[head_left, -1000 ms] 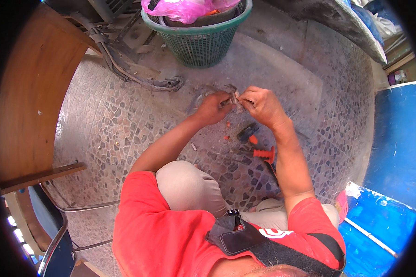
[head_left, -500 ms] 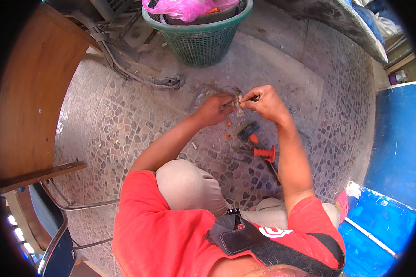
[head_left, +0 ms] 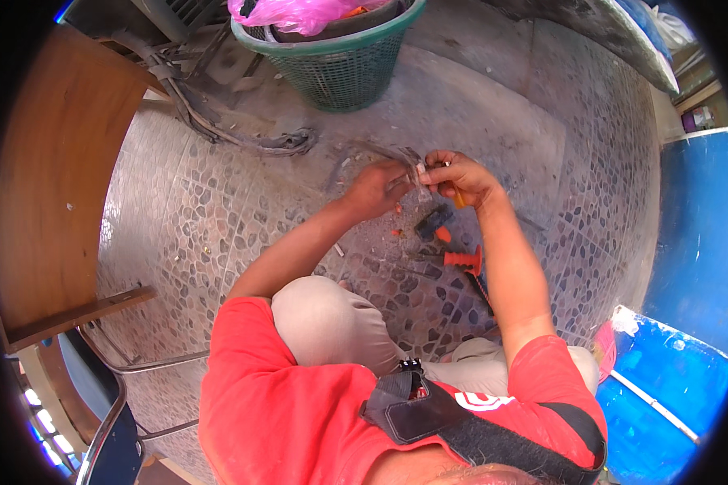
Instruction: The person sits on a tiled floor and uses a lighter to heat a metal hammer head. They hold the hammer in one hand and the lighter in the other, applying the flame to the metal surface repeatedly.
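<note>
My left hand [head_left: 374, 191] is closed, its fingertips pinching a clear, crinkled plastic piece [head_left: 423, 192] above the dusty floor. Close against it, my right hand [head_left: 467, 179] is closed too, its thumb and fingers meeting at the same spot. A small yellow object [head_left: 459, 199] shows below the right fingers; its kind is not clear. Just below the hands lies a dark block-like tool head [head_left: 433, 222] with an orange end. Beside it rests a hand tool with a red guarded grip [head_left: 463, 259]. Small orange bits [head_left: 397, 233] are scattered nearby.
A green mesh basket [head_left: 336, 73] with a pink plastic bag stands ahead. Dark cables [head_left: 275, 144] run along the floor at left. A wooden panel [head_left: 65, 170] and a metal-framed chair [head_left: 105, 404] stand left, blue panels [head_left: 700, 234] right.
My right hand has turned and its grip has shifted; a yellow object now shows under its fingers. The left hand stays at nearly the same place. The view has shifted slightly.
</note>
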Available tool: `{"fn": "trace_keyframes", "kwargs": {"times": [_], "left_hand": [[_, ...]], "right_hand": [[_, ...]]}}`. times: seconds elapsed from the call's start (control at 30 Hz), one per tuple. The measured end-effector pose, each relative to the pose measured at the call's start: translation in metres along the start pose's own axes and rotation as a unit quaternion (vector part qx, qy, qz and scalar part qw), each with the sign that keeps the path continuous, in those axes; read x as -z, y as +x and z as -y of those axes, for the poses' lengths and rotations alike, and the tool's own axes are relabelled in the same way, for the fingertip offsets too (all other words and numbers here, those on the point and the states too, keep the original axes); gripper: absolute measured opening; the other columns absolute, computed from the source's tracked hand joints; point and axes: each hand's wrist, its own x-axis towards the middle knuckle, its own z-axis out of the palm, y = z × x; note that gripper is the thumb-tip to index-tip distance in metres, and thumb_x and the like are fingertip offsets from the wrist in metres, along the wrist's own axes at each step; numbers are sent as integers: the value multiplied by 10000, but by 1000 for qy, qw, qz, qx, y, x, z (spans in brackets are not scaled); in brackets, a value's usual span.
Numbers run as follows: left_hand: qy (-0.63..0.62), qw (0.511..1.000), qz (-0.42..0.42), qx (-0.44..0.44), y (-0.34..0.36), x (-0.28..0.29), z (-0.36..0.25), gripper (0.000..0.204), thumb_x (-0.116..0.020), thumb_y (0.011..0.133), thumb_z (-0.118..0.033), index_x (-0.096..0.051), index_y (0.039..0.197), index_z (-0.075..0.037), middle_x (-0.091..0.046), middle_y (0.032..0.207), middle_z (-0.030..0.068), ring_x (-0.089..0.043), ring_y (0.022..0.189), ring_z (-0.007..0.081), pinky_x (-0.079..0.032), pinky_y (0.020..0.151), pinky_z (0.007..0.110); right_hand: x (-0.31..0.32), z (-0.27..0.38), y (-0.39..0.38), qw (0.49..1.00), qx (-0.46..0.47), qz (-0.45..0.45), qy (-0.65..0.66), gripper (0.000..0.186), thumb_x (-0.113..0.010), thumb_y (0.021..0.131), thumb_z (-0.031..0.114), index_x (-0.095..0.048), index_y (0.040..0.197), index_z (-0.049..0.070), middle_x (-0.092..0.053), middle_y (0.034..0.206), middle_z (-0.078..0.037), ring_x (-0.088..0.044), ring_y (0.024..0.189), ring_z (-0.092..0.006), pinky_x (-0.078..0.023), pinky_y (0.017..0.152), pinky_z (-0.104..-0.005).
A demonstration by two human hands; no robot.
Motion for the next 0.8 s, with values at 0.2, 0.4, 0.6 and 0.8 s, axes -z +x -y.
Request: {"fn": "trace_keyframes", "kwargs": {"times": [0.2, 0.4, 0.6, 0.8], "left_hand": [[-36, 998, -49, 27, 0, -5, 3, 196, -761, 798, -90, -700, 977, -37, -680, 925, 146, -652, 852, 354, -516, 741, 419], [-33, 997, -67, 21, -1, -6, 4, 211, -777, 798, -107, -700, 979, -30, -683, 926, 140, -657, 847, 343, -520, 731, 410], [-26, 997, -68, 34, -2, -4, 2, 216, -778, 807, -126, -699, 985, -33, -683, 920, 138, -656, 828, 338, -518, 715, 411], [-30, 993, -111, 28, -4, -7, -1, 223, -782, 805, -138, -695, 982, -34, -679, 901, 137, -646, 789, 345, -509, 690, 412]], "right_hand": [[-6, -4, -7, 992, 89, -51, -71, 271, -838, 781, 81, -650, 976, 81, -644, 826, 3, -541, 637, -46, -347, 468, -197], [-11, 2, -16, 987, 123, -41, -95, 318, -838, 778, 80, -684, 1055, 60, -671, 868, -7, -525, 633, -36, -336, 484, -199], [-11, 5, -19, 986, 117, -63, -98, 281, -799, 836, 141, -707, 1074, 26, -672, 833, -8, -517, 613, -38, -340, 473, -196], [-14, 6, -15, 979, 100, -109, -141, 262, -793, 844, 185, -732, 1034, 15, -661, 770, -6, -475, 530, -45, -335, 468, -198]]}}
